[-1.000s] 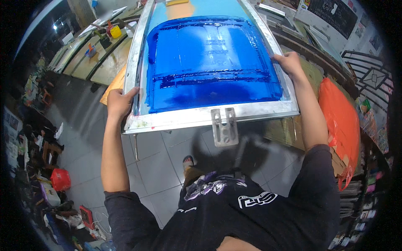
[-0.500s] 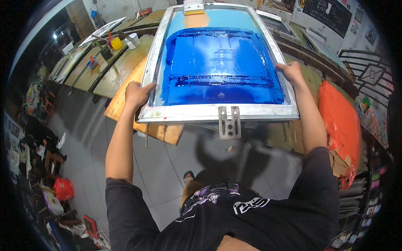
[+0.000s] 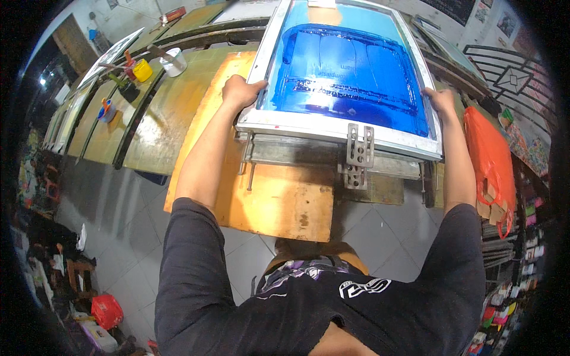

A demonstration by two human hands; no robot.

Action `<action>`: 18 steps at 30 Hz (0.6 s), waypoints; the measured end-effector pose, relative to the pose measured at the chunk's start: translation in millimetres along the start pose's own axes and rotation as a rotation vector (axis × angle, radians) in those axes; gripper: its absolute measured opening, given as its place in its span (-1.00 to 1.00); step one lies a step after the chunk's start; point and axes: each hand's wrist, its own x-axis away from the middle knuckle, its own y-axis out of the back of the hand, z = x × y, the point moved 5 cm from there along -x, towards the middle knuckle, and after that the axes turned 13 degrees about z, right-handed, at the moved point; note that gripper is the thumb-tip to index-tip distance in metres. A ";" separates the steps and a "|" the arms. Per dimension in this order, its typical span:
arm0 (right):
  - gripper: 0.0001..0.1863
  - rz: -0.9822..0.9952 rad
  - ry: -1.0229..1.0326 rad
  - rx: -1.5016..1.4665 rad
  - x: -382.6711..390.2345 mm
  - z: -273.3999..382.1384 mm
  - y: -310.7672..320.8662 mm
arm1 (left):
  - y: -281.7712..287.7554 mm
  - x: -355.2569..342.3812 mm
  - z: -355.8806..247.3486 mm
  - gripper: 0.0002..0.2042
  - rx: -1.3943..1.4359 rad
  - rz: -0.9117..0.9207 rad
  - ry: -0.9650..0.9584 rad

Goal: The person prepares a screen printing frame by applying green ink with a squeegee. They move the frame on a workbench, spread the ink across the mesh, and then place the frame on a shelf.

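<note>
Between my hands is a screen printing frame (image 3: 392, 137) with a pale metal rim and blue ink (image 3: 350, 65) spread over its mesh. My left hand (image 3: 242, 92) grips the frame's left side, thumb on top. On the right side, my right hand (image 3: 440, 102) holds the rim the same way; the fingers beneath are hidden. A slotted metal bracket (image 3: 360, 145) sticks out from the near edge. Just below the frame is a metal support with bolts (image 3: 250, 169). A wooden board (image 3: 279, 207) extends toward me underneath.
On the long table (image 3: 172, 113) to the left stand a white tub (image 3: 174, 64), a yellow pot (image 3: 142, 71) and a small blue cup (image 3: 107, 111) with tools in them. An orange plastic bag (image 3: 487, 157) over cardboard is beside my right arm. Grey tiles (image 3: 130, 237) cover the floor.
The frame, held in both hands, has moved right in the view and now sits over the metal support. More of the wooden board shows below it. My view has shifted too.
</note>
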 end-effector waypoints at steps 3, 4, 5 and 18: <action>-0.62 -0.008 0.004 -0.018 4.8 -12.2 -2.8 | -5.4 -5.7 -4.5 -0.42 -0.056 0.030 0.000; -0.64 -0.031 0.019 0.046 21.2 -1.2 -4.9 | -3.8 -5.4 -5.6 -0.42 -0.054 0.025 -0.001; -0.64 0.016 -0.002 -0.042 18.5 -1.4 -8.4 | -3.4 -3.0 -5.8 -0.43 -0.050 0.020 -0.002; -0.53 0.128 -0.070 0.031 13.0 12.7 -36.3 | 9.5 17.2 2.9 -0.42 -0.176 -0.049 0.049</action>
